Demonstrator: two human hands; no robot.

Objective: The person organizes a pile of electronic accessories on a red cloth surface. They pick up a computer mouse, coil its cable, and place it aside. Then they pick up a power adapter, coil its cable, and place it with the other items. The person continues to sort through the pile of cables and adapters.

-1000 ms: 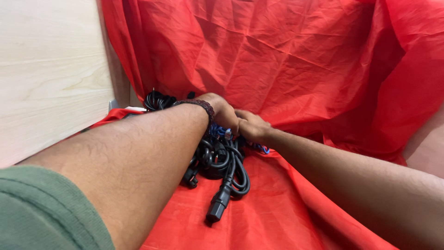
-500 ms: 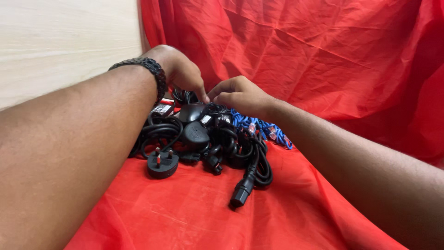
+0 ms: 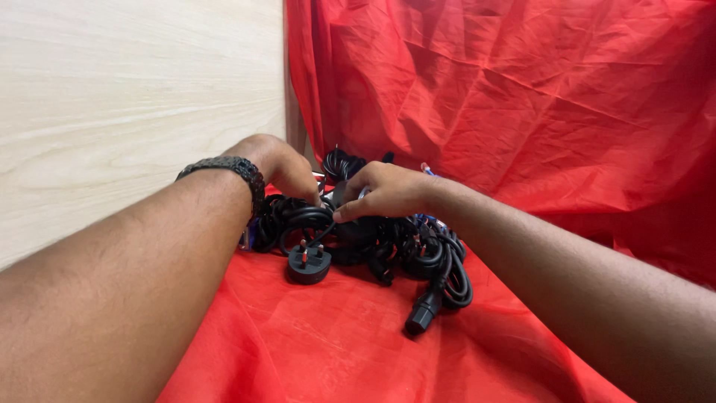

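On red cloth, both hands grip tangled black cables.

no packages, labels, signs or screens anywhere in view

Bright, even light is falling from above; soft shadows are pooling under the black cables; the near forearms are blurring slightly.
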